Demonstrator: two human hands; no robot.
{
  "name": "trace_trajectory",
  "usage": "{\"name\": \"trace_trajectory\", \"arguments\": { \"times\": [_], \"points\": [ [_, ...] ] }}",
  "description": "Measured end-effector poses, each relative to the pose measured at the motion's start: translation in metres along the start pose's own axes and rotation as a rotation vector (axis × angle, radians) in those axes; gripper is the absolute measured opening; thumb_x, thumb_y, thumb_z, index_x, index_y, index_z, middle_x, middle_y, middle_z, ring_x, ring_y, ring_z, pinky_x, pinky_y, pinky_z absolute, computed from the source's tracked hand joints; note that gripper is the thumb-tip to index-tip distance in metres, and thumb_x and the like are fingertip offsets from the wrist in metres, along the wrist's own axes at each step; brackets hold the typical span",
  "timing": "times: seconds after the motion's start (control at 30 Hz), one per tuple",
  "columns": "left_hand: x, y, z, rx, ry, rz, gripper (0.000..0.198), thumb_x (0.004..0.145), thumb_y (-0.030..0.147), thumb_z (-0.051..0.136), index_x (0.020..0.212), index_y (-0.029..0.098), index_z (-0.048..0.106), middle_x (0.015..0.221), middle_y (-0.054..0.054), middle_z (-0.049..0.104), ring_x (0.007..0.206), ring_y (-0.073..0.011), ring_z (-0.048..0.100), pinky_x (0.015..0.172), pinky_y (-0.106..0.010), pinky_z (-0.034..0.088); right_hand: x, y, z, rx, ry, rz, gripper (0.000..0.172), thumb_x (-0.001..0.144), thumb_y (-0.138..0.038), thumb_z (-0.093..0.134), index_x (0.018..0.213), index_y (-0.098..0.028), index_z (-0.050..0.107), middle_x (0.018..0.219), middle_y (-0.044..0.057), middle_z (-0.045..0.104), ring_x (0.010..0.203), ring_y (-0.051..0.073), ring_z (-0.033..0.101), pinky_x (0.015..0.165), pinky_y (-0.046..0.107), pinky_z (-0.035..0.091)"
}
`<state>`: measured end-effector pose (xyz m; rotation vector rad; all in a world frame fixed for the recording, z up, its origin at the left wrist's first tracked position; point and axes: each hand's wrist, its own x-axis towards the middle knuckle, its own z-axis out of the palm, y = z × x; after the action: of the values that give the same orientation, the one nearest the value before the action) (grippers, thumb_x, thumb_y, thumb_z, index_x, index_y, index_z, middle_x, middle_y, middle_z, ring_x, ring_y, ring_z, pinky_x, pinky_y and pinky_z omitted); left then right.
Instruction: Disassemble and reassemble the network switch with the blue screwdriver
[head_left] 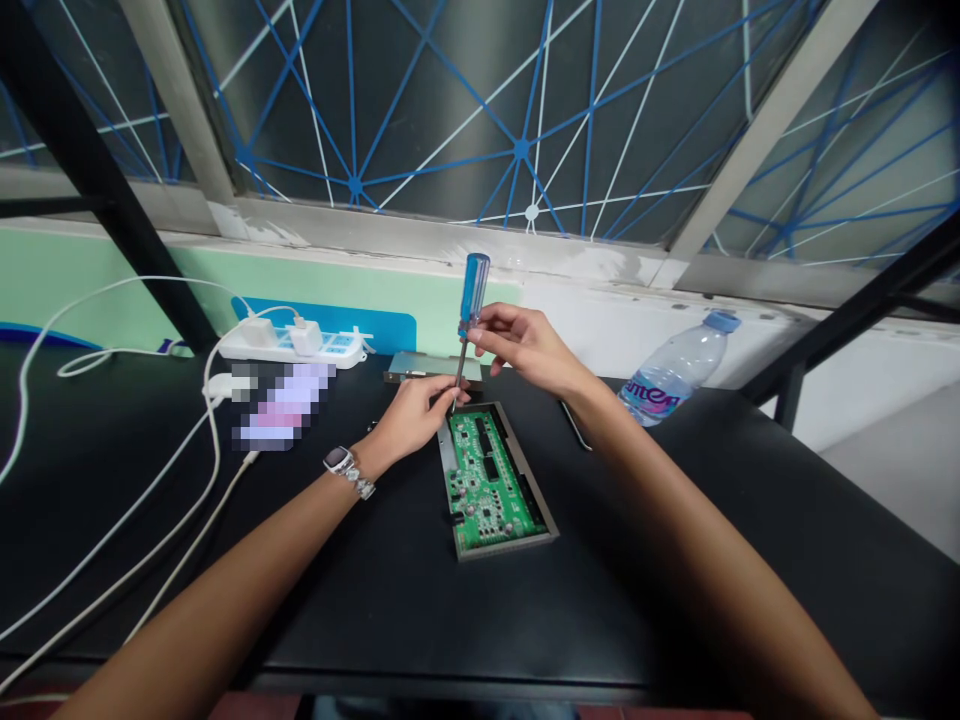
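On black bench (450, 620): blue-handled screwdriver (472, 290) over green PCB (487, 480)

Both bare forearms reach in from bottom corners. L hand (412, 418), w/ metal-band smartwatch (342, 468) on wrist, is just above top-left corner of PCB, fingers (439, 392) curled in by lower shaft; looks like a light hold near tip, but can't tell exact contact. R hand (525, 348) is closed on screwdriver just under handle, thumb & fingers pinching it. Tool stands nearly upright, slightly tilted, tip down at PCB's top-left corner, can't tell if touching.

PCB lies flat mid-bench, skewed, dotted w/ black chips & small parts, seated in shallow grey metal tray (510, 538). Flat grey metal plate (435, 368) sits just past it.

Further out on bench, to R: clear plastic water bottle (675, 370), blue cap, pink-lettered label. To L: pixel-blurred item (283, 405), too obscured to name, white cables (112, 510), and white power strip (292, 346) w/ white plugs.

Behind: mint-green & white wall (90, 290) w/ blue panel (322, 322), black metal bars (90, 150), then window (450, 120) crossed by blue & white lines.
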<state>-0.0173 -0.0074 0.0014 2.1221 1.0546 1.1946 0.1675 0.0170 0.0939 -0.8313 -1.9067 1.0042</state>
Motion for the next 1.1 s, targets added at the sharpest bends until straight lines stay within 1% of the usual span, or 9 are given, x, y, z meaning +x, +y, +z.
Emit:
{"name": "trace_trajectory", "arguments": {
  "times": [0.17,0.37,0.47,0.57,0.63,0.73,0.87,0.97,1.1],
  "points": [
    [0.000,-0.004,0.000,-0.016,-0.021,0.002,0.025,0.097,0.024,0.049,0.103,0.020,0.073,0.098,-0.005,0.078,0.094,-0.0226,0.072,0.088,-0.036,0.052,0.000,0.000,-0.003,-0.002,-0.039,-0.032,0.030,0.079,-0.043,0.073,0.094,-0.020,0.063,0.088,0.003,0.062,0.083,0.018,0.060,0.052,0.025,0.052],
    [0.001,-0.004,-0.001,-0.015,-0.046,0.012,0.026,0.098,0.023,0.047,0.106,0.019,0.072,0.099,-0.004,0.077,0.096,-0.0210,0.071,0.090,-0.035,0.052,0.002,0.006,-0.004,-0.023,-0.040,-0.081,0.028,0.081,-0.041,0.072,0.091,-0.019,0.060,0.085,0.002,0.058,0.080,0.016,0.057,0.050,0.022,0.049],
    [0.001,-0.003,-0.006,0.082,-0.052,0.036,0.025,0.096,0.023,0.048,0.108,0.018,0.070,0.099,-0.005,0.076,0.093,-0.0206,0.070,0.087,-0.034,0.053,0.003,0.008,-0.003,-0.053,-0.019,-0.126,0.027,0.083,-0.040,0.072,0.090,-0.018,0.058,0.084,0.001,0.056,0.079,0.015,0.055,0.052,0.022,0.046],
    [0.001,-0.006,-0.013,0.221,-0.090,0.063,0.023,0.089,0.018,0.055,0.106,0.017,0.069,0.102,-0.007,0.073,0.090,-0.0204,0.068,0.085,-0.034,0.054,0.003,0.008,-0.002,-0.073,-0.005,-0.161,0.025,0.084,-0.038,0.071,0.088,-0.018,0.057,0.083,0.001,0.055,0.077,0.014,0.053,0.058,0.024,0.045],
    [0.000,-0.010,-0.018,0.250,-0.153,0.035,0.023,0.085,0.016,0.057,0.104,0.016,0.070,0.100,-0.008,0.072,0.085,-0.0190,0.067,0.081,-0.032,0.054,0.003,0.008,-0.001,-0.088,0.001,-0.170,0.024,0.084,-0.037,0.071,0.087,-0.018,0.056,0.082,0.001,0.055,0.076,0.013,0.053,0.061,0.026,0.045],
    [0.000,-0.013,-0.024,0.213,-0.232,-0.055,0.018,0.085,0.017,0.058,0.094,0.015,0.073,0.089,-0.007,0.073,0.074,-0.0164,0.067,0.073,-0.029,0.054,0.003,0.008,0.000,-0.110,0.012,-0.187,0.024,0.084,-0.037,0.070,0.086,-0.018,0.055,0.082,0.000,0.054,0.074,0.013,0.051,0.062,0.026,0.043],
    [0.001,-0.008,-0.026,0.233,-0.229,-0.106,0.019,0.086,0.020,0.057,0.089,0.015,0.075,0.087,-0.007,0.075,0.076,-0.0179,0.068,0.072,-0.030,0.051,0.003,0.009,0.003,-0.163,0.060,-0.228,0.022,0.084,-0.035,0.069,0.085,-0.018,0.055,0.081,0.000,0.053,0.073,0.012,0.049,0.056,0.024,0.037],
    [0.002,0.000,-0.025,0.262,-0.228,-0.139,0.020,0.086,0.019,0.057,0.088,0.015,0.076,0.087,-0.008,0.076,0.077,-0.0192,0.068,0.072,-0.030,0.051,0.001,0.009,0.005,-0.213,0.095,-0.209,0.021,0.084,-0.035,0.068,0.087,-0.018,0.056,0.080,0.000,0.053,0.068,0.011,0.046,0.051,0.023,0.032],
    [0.002,0.004,-0.023,0.284,-0.231,-0.143,0.020,0.085,0.016,0.057,0.088,0.014,0.077,0.086,-0.008,0.076,0.075,-0.0190,0.068,0.071,-0.030,0.050,0.000,0.009,0.007,-0.237,0.117,-0.207,0.022,0.084,-0.036,0.068,0.088,-0.018,0.056,0.079,-0.001,0.054,0.066,0.011,0.045,0.052,0.023,0.032]
  ]
}}
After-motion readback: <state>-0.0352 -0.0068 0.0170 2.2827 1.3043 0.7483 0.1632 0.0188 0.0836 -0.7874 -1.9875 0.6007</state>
